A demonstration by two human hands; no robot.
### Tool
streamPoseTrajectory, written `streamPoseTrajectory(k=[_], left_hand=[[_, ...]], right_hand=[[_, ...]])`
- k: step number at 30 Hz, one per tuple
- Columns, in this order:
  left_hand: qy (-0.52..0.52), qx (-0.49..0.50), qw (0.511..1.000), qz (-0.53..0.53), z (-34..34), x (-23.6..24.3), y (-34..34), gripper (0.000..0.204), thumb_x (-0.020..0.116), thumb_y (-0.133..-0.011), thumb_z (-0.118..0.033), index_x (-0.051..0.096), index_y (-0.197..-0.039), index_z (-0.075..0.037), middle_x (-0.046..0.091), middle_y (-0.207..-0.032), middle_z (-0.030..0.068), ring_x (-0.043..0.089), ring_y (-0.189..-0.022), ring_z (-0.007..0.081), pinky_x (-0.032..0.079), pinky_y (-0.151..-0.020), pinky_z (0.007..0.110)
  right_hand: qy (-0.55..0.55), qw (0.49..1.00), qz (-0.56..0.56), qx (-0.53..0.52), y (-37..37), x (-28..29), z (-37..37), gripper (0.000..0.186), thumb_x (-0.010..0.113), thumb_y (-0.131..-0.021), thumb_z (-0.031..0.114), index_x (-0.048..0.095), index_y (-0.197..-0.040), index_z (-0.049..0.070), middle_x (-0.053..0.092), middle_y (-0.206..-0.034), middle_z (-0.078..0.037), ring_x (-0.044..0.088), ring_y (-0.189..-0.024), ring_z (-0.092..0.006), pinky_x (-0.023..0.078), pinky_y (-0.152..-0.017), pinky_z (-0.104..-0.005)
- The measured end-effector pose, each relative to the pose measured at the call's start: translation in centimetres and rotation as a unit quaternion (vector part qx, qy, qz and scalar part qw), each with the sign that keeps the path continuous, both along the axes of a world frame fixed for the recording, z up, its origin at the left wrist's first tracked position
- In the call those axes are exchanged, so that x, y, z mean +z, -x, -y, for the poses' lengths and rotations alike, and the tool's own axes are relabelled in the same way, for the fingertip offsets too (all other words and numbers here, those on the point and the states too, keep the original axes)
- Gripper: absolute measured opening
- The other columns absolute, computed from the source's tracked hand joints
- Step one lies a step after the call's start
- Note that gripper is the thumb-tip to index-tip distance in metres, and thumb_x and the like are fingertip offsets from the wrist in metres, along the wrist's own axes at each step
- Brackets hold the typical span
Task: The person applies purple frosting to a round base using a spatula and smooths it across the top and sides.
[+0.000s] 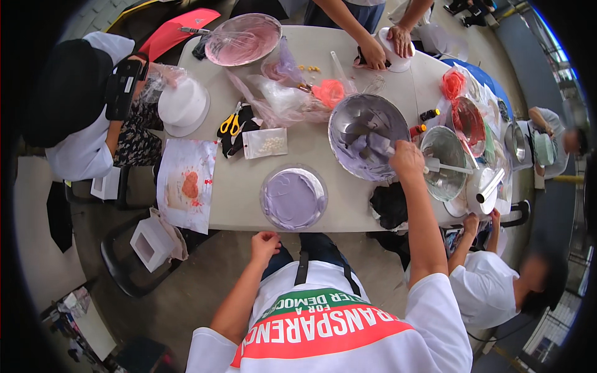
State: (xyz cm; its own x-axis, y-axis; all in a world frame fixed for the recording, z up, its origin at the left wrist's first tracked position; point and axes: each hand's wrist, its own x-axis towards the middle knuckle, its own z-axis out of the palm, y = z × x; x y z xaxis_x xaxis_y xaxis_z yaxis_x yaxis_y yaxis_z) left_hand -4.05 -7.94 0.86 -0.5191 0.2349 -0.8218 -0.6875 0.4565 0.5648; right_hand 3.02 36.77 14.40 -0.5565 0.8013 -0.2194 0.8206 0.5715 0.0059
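Observation:
My right hand [407, 158] grips the handle of a spatula [379, 144], whose blade is down inside a large metal bowl [339, 144] smeared with purple frosting. Just off the table's front edge hovers my left hand [265, 245], its fingers curled together with nothing showing in them. Near that hand stands a round cake [292, 198] topped with purple frosting, on a round base. The frosting on its top looks swirled and uneven.
Left of the cake lie a packet of white beads [265, 143], yellow scissors [231, 124] and a stained sheet [180, 186]. A bowl of pink frosting [244, 38] stands far left. More bowls [443, 163] crowd the right. Other people work around the table [249, 214].

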Motion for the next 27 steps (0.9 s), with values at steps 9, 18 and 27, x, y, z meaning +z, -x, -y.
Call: streamPoseTrajectory(k=[9,18,27], left_hand=[[-0.017,0.122,0.988,0.098,-2.8,-0.6,-2.8,0.02,0.075,-0.087,-0.019,0.065,-0.094,-0.003,0.071,-0.087,0.0097,0.071,-0.069,0.02,0.059,-0.057,0.032],[0.028,0.111,0.992,0.056,-4.0,-1.0,-3.9,0.02,0.073,-0.089,-0.022,0.066,-0.085,-0.003,0.07,-0.078,0.0084,0.069,-0.064,0.0188,0.057,-0.053,0.031],[0.038,0.126,0.991,0.027,-4.3,-0.9,-3.9,0.02,0.068,-0.093,-0.021,0.066,-0.088,-0.001,0.071,-0.081,0.0108,0.07,-0.063,0.0197,0.056,-0.052,0.03]], right_hand=[[0.39,0.864,-0.283,-0.147,-1.8,-4.2,-2.9,0.016,0.069,-0.07,0.009,0.072,-0.082,-0.001,0.066,-0.067,-0.006,0.06,-0.057,-0.0104,0.047,-0.054,-0.0269],[0.175,0.969,-0.171,-0.011,-1.6,-1.0,-1.8,0.019,0.064,-0.071,0.013,0.073,-0.086,0.004,0.071,-0.082,-0.02,0.069,-0.083,-0.0378,0.054,-0.077,-0.0429],[0.118,0.984,-0.125,-0.039,2.6,-3.1,1.8,0.02,0.06,-0.073,0.008,0.073,-0.088,0.006,0.071,-0.094,-0.024,0.067,-0.096,-0.0417,0.053,-0.085,-0.0458]])
